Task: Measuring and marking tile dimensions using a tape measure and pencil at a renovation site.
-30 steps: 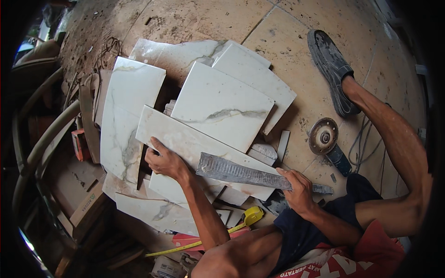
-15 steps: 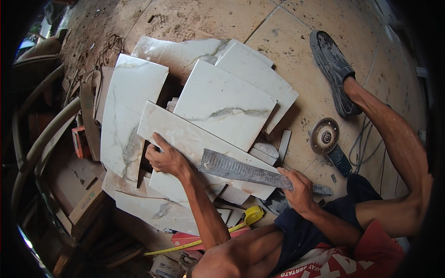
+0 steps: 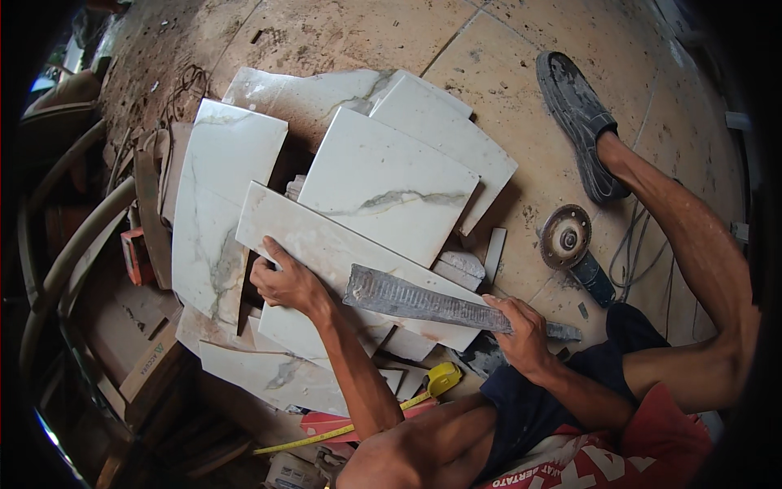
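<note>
My left hand [image 3: 287, 277] grips the lower edge of a long white tile strip [image 3: 285, 213], thumb on its face and fingers curled beneath. Across the strip's right part lies a dusty grey bar with a ridged face [image 3: 415, 297], wide at its left end and narrower toward the right. My right hand [image 3: 520, 330] is closed round the bar's narrower part, near the strip's right end. Under and beyond the strip are several white marble-patterned tiles, among them a large tile [image 3: 383, 183] and a left-hand tile [image 3: 216, 212].
An angle grinder [image 3: 570, 244] with a cable lies to the right, near my shoe [image 3: 577, 122]. A yellow tape measure [image 3: 442, 378], its blade pulled out, is near my knee. Cardboard [image 3: 147, 367] and curved tubing [image 3: 77, 232] crowd the left side.
The whole picture has shifted slightly left. Both hands keep their grips, and the strip and ridged bar stay in nearly the same place.
</note>
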Tool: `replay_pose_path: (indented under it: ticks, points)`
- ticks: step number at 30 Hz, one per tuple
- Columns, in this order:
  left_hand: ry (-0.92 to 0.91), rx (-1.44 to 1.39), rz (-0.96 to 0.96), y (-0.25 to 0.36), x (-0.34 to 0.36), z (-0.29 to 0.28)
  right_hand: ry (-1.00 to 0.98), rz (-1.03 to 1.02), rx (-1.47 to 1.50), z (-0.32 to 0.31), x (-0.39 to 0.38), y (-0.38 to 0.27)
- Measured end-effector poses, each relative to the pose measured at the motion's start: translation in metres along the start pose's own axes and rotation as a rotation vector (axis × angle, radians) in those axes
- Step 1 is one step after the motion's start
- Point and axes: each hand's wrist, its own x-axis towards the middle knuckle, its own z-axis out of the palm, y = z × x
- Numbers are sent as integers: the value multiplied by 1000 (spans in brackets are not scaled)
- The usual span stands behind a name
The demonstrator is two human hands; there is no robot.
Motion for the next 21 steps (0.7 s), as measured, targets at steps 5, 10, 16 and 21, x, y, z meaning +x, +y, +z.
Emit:
replay_pose_path:
  ticks: [5, 10, 16, 21]
  points:
    - [24, -24, 21, -2, 1, 3, 12, 5, -14, 2, -1, 2]
    - [46, 11, 16, -1, 1, 3, 24, -12, -23, 2, -1, 4]
    - [48, -8, 11, 3, -1, 1, 16, -11, -12, 3, -2, 4]
    - [184, -114, 76, 1, -4, 6, 16, -2, 4, 3, -3, 2]
